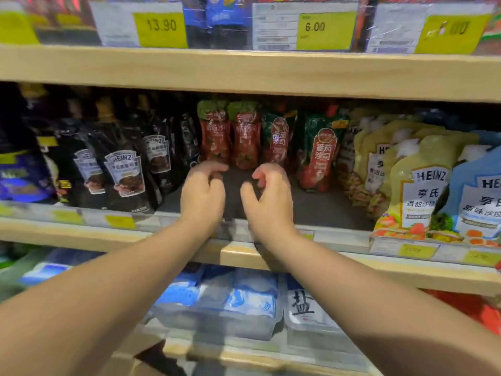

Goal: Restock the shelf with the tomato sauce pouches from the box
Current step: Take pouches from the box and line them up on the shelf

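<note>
Two red tomato sauce pouches with green tops (215,131) (245,135) stand upright side by side at the back of the middle shelf (311,207). To their right stand green and red tomato sauce pouches (279,139) (320,156). My left hand (203,195) and my right hand (267,196) hover over the bare grey shelf floor just in front of the red pouches. Both hands have loosely curled fingers and hold nothing. The box is out of view.
Black Heinz sauce pouches (124,175) fill the shelf to the left. Yellow and blue Heinz salad dressing pouches (423,185) crowd the right. Salt packs (302,305) lie on the shelf below. Price tags (161,28) hang from the shelf above.
</note>
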